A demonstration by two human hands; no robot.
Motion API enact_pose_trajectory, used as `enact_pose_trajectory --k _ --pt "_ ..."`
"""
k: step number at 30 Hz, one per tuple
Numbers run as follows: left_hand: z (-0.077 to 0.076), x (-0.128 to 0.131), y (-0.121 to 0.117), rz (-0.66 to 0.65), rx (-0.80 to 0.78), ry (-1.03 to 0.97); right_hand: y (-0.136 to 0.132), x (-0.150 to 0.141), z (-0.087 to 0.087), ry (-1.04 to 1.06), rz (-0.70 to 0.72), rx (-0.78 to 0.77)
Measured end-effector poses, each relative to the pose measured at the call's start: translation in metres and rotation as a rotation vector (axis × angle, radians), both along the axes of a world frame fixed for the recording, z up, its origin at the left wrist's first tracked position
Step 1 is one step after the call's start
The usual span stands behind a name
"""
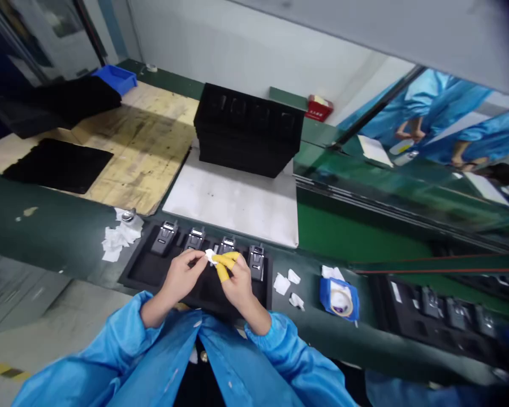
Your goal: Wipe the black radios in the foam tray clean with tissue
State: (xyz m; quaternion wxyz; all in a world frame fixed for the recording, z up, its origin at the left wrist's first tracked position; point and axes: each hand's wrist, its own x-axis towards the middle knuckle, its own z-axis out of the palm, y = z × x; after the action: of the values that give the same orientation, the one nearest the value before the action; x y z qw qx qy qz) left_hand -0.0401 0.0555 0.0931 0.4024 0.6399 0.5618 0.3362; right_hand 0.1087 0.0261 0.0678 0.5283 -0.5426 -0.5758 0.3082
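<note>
A black foam tray (142, 271) lies on the dark green belt in front of me, with several grey-black devices (166, 236) standing in its slots. Over the tray's middle, my left hand (182, 277) and my right hand (237, 280) meet, both pinched on a small white slip of paper (211, 256). Yellow finger cots cover the thumb and forefinger of my right hand. Both arms wear blue sleeves.
Crumpled white slips (117, 238) lie left of the tray, more (286, 282) to its right beside a blue-wrapped tape roll (340, 297). A stack of black trays (248, 130) stands on a white board behind. Another filled tray (441, 314) sits right. Blue-clad people (424, 107) work beyond.
</note>
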Motion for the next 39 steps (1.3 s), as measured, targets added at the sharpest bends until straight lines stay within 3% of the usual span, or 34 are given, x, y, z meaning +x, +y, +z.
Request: enact_pose_trajectory --k 6,10,15,17,21,24,28,31,35,39 --pt "0.004 -0.055 0.009 0.079 -0.153 -0.120 0.026 -0.035 0.004 0.419 0.013 -0.361" --pt "0.004 -0.084 0.018 0.089 -0.257 -0.226 0.044 -0.056 0.005 0.572 -0.003 -0.561" --pt "-0.004 -0.112 0.026 0.227 -0.303 -0.337 0.056 -0.085 0.010 0.547 0.029 -0.547" --pt "-0.006 -0.116 0.026 0.260 -0.332 -0.402 0.059 -0.101 0.010 0.482 0.072 -0.471" --pt "-0.007 -0.119 0.026 0.207 -0.439 -0.626 0.060 -0.133 0.002 0.352 0.218 -0.412" --pt "-0.010 -0.127 0.029 0.269 -0.492 -0.768 0.060 -0.149 -0.004 0.145 0.194 -0.330" --pt "-0.018 -0.147 0.031 0.368 -0.555 -0.897 0.064 -0.161 -0.006 -0.395 0.101 0.092" --pt "-0.027 -0.162 0.030 0.427 -0.603 -0.965 0.068 -0.172 -0.013 -0.715 0.281 0.299" --pt "-0.043 -0.183 0.031 0.532 -0.650 -1.006 0.088 -0.193 -0.034 -0.945 0.510 0.130" --pt "-0.057 -0.204 0.028 0.638 -0.689 -0.971 0.132 -0.219 -0.054 -1.060 0.511 -0.040"
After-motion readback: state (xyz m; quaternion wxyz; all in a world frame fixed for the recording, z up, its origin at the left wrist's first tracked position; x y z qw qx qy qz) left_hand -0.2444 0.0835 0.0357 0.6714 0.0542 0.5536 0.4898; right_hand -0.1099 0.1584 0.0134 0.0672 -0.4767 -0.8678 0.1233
